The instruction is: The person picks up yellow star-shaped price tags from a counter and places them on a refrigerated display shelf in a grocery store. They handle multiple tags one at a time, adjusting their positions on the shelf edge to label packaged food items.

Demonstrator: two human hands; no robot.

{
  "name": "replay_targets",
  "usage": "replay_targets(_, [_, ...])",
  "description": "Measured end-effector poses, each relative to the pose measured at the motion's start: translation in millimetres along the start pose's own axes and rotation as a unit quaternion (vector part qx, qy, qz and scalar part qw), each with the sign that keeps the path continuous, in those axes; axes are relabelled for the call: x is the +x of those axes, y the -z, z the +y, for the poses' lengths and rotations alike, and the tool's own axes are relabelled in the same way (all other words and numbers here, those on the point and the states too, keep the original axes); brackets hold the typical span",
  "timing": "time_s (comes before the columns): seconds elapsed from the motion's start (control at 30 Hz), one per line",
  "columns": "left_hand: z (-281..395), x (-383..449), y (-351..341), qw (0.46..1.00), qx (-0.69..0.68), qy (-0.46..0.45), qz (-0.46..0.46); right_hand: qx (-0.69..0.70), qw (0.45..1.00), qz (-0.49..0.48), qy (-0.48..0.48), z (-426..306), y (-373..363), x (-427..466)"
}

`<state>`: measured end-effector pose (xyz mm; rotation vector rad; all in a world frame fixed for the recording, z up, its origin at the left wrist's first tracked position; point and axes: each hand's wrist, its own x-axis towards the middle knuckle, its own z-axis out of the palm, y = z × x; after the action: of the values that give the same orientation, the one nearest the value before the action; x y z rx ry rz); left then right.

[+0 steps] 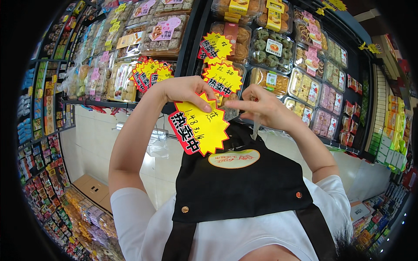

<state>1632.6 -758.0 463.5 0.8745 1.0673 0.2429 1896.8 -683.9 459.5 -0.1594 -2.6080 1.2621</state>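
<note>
My left hand (192,93) pinches a yellow and red starburst price sign (204,125) with handwriting on it, in front of my black apron (238,186). Close by on the right, my right hand (264,106) has its thumb and forefinger near the sign's upper right edge and holds a strip of clear plastic (256,125). A clear, crinkled piece (230,112) shows between the hands; what it is, I cannot tell. More starburst signs stand behind, one (222,78) between my hands and a cluster (150,73) by my left wrist.
A black display shelf (192,42) beyond my hands bears clear boxes of pastries (272,49) and nougat-like sweets (166,34). Packed snack shelves (45,107) stand at the left. A cardboard box (93,189) sits on the tiled floor (156,179). Yellow packages (395,120) are stacked at right.
</note>
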Motion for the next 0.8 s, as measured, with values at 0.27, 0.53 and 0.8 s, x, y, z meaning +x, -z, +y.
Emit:
replay_targets(0.27, [-14,18,5,0.998,-0.039,-0.015,-0.039,0.017,0.993,0.01,0.115,7,-4,7])
replay_targets(0.53, [-128,2,-58,0.69,-0.586,-0.407,-0.121,0.06,0.982,0.166,-0.064,-3,-54,-13])
replay_targets(0.8, [-115,37,-111,0.744,-0.529,-0.297,0.281,-0.032,0.98,0.175,-0.091,-3,-97,9])
